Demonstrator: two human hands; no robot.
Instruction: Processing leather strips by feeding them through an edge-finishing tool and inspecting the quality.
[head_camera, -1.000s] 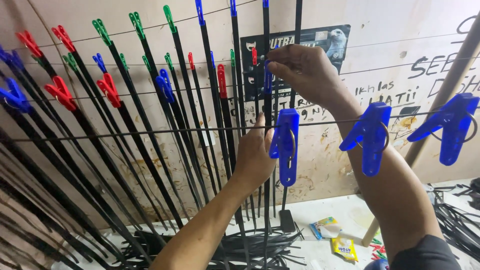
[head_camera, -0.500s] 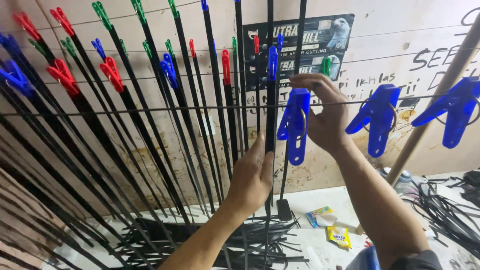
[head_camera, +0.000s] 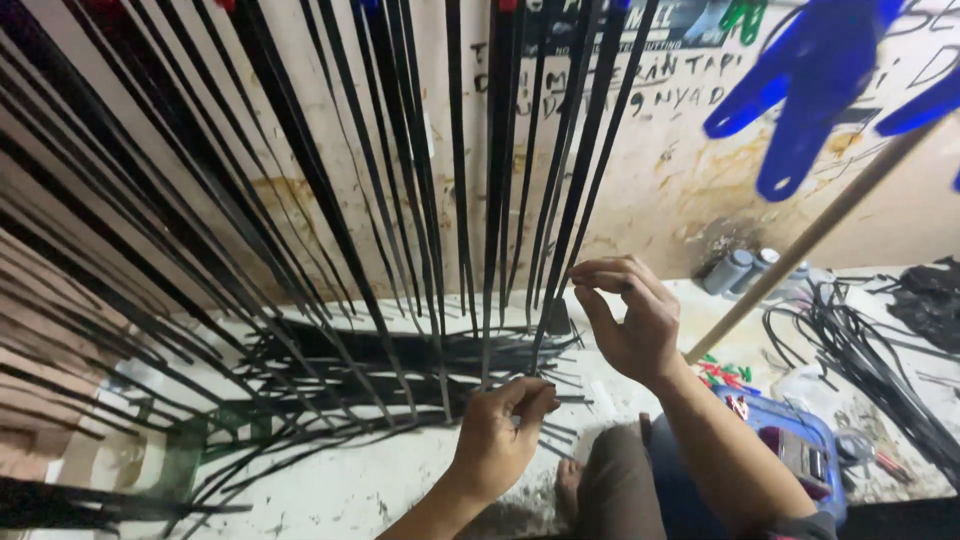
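Hanging strips (head_camera: 300, 200): dozens of long, thin black strips are slanting down the stained wall (head_camera: 680, 190) at the left and centre, their loose ends spreading over the white desk (head_camera: 340, 490).
Left hand (head_camera: 497, 440): reaching up from below, wrist bent, it is pinching the lower end of one strip between thumb and fingertips, the grip closed tight.
Held strip (head_camera: 575, 215): running up steeply between both hands; it looks light, flexible and smooth, best taken flat between fingertips near an end.
Right hand (head_camera: 625, 315): raised, palm inward, its thumb and forefinger are nipping the same strip higher up, the other fingers curled loosely.
Blue clothes pegs (head_camera: 800, 90): hanging blurred at upper right.
Blue tray (head_camera: 815, 435): sitting beside the right forearm.
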